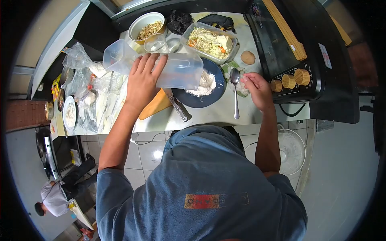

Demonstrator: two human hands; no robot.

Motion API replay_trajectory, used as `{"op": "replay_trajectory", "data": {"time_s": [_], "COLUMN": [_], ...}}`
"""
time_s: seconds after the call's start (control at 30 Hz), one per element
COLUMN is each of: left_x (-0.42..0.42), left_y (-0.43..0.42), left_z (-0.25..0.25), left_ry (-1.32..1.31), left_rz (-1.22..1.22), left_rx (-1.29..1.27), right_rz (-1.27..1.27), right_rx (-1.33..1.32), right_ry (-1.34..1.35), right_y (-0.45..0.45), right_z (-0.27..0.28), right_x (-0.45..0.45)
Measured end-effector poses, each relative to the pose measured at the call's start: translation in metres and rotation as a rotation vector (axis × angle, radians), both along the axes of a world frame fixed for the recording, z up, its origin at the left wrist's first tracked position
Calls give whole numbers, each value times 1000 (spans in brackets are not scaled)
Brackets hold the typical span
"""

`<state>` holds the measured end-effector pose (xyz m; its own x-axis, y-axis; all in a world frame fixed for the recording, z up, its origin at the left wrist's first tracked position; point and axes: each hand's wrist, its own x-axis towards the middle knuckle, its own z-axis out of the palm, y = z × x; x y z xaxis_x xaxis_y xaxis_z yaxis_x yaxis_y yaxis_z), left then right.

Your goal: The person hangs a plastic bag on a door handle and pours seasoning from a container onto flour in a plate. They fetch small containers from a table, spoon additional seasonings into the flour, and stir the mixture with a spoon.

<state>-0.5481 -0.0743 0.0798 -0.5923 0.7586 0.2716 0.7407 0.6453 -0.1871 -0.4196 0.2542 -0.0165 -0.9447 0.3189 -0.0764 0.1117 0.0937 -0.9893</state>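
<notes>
My left hand (144, 80) is wrapped over a long translucent plastic container (181, 70), which lies tilted sideways with its right end over a dark blue plate (219, 96). White flour (206, 84) sits heaped on that plate, partly hidden by the container. Beside the plate, my right hand (259, 90) is closed, thumb and fingers pinched together by some pale, crumpled material (242, 86). What they hold, if anything, I cannot make out. A metal spoon (236, 98) lies just left of these fingers, its bowl pointing away from me. A knife (179, 108) rests on a wooden board (155, 105).
A tub of noodles and shredded vegetables (211, 42) and a bowl of chopped pieces (148, 28) stand at the back. A round dough-coloured ball (248, 57) lies near the black stove (305, 76). Plastic bags (86, 94) cover the left. Another person (56, 197) is farther off.
</notes>
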Motion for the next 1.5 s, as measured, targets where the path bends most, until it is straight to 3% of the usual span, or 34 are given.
{"op": "replay_trajectory", "data": {"time_s": [0.33,0.4,1.1,1.2,1.5], "left_x": [-1,2,5,10,9], "left_y": [1,5,-12,-7,-3], "left_z": [-2,-2,-8,-11,-12], "left_ry": [86,-12,32,-65,-29], "left_rz": [17,-31,98,42,40], "left_rx": [-3,56,80,104,130], "right_rz": [1,25,-10,13,-25], "right_rx": [39,77,42,95,47], "right_ry": [21,20,25,56,16], "right_y": [3,3,5,6,8], "right_z": [-6,-5,-12,-13,-17], "right_x": [1,2,5,4,7]}}
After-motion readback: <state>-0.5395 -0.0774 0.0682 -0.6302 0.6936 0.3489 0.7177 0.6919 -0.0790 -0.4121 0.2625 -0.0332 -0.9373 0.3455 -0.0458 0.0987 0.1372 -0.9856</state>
